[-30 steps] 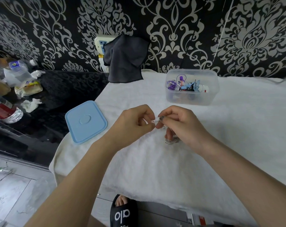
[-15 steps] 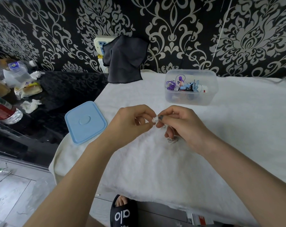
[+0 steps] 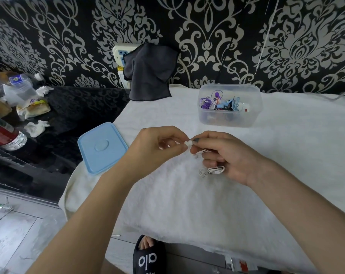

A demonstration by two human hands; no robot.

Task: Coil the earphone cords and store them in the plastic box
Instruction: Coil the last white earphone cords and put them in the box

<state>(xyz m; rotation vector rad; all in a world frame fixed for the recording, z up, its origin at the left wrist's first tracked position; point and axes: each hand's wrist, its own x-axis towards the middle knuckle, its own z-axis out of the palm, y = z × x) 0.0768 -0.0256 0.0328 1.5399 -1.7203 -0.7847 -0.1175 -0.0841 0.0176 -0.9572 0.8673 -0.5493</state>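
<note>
A white earphone cord (image 3: 212, 170) hangs in a small coiled bundle under my right hand (image 3: 225, 155), whose fingers curl round it above the white towel. Its white earbud end (image 3: 188, 143) sits between the two hands. My left hand (image 3: 157, 147) pinches that end with thumb and fingertips, and my right thumb and forefinger pinch it from the other side. The clear plastic box (image 3: 230, 120) stands open at the back right, with purple, blue and white earphones inside.
The box's light blue lid (image 3: 102, 147) lies on the towel's left edge. A dark cloth (image 3: 147, 76) hangs at the wall. Bottles (image 3: 7, 133) and wrappers crowd the black counter at left. The white towel (image 3: 187, 204) covers the table. A black slipper (image 3: 147, 258) is below.
Both hands stayed in place, fingers shifting slightly. The white earbud end now shows more plainly between the fingertips.
</note>
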